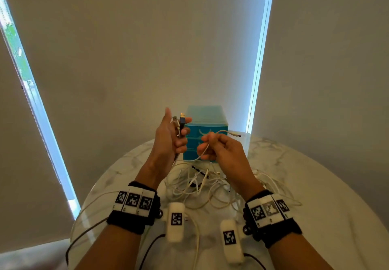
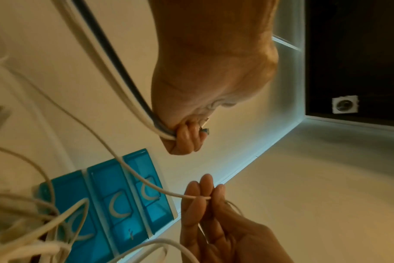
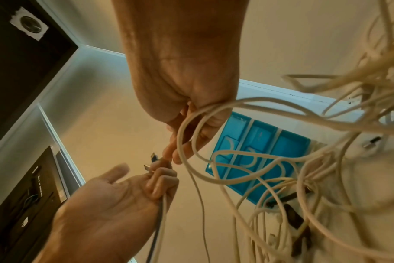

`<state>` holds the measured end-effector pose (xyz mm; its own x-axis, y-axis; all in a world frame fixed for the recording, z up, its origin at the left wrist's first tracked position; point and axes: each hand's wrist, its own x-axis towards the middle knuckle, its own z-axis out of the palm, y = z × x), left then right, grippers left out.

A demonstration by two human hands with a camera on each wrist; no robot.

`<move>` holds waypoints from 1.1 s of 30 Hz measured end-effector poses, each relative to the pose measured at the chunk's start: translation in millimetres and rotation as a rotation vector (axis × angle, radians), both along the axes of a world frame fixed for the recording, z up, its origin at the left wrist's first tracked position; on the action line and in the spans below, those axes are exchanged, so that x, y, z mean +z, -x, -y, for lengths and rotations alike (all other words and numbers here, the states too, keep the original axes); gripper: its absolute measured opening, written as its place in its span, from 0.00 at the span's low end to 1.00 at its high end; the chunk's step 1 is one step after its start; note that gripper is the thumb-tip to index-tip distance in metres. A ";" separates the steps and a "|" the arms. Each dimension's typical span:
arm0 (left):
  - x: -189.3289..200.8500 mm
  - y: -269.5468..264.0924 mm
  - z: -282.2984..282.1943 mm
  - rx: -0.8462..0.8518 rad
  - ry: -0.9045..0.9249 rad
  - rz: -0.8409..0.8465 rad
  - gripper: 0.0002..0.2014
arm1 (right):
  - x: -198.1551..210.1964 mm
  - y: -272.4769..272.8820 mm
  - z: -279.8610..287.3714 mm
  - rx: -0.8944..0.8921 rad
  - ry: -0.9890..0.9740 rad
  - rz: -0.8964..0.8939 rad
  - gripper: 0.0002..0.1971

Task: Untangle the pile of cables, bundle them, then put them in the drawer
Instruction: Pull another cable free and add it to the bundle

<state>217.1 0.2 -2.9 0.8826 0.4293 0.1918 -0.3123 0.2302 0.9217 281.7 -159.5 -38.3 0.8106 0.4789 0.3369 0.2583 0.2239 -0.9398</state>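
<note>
While held, two plugs (image 1: 179, 122), left

Cable tangle (image 1: 202, 187) blocks table path to drawer unit (image 1: 205, 126).

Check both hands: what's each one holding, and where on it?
Left hand grips a dark cable and white cables just below their USB plugs. Right hand pinches one white cable a short way back from its plug.
</note>
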 end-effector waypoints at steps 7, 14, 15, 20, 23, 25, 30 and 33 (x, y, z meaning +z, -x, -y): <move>-5.1 -8.7 20.0 -0.022 -0.496 -0.172 0.26 | -4.0 2.8 -3.1 0.013 0.207 0.013 0.19; 12.0 -13.6 36.5 -0.091 -0.827 -0.206 0.24 | -8.4 -3.2 2.6 0.050 0.288 0.054 0.11; 15.7 -15.6 39.4 -0.095 -0.861 -0.193 0.24 | -7.5 -3.5 3.8 0.072 0.266 0.029 0.11; 25.4 -29.2 32.4 -0.254 -1.149 -0.236 0.21 | -4.9 -0.2 10.0 0.215 0.165 -0.097 0.07; 41.4 -30.5 30.7 -0.343 -1.350 -0.261 0.21 | -7.9 0.4 10.6 0.281 0.060 -0.198 0.09; 55.6 -27.5 34.1 -0.404 -1.399 -0.307 0.21 | -8.4 -2.0 10.4 0.287 0.015 -0.255 0.14; 56.2 -21.4 24.8 -0.326 -1.274 -0.344 0.35 | 11.1 -3.9 12.4 0.215 0.057 -0.240 0.18; 34.9 -6.9 13.6 -0.576 -1.106 -0.371 0.28 | 35.7 -7.6 21.2 0.113 0.224 -0.074 0.21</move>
<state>223.9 -13.4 31.9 0.9623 -0.2545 -0.0958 -0.1104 -0.6876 0.7177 289.3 -180.7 -2.6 0.7665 0.6236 0.1534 0.1718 0.0311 -0.9846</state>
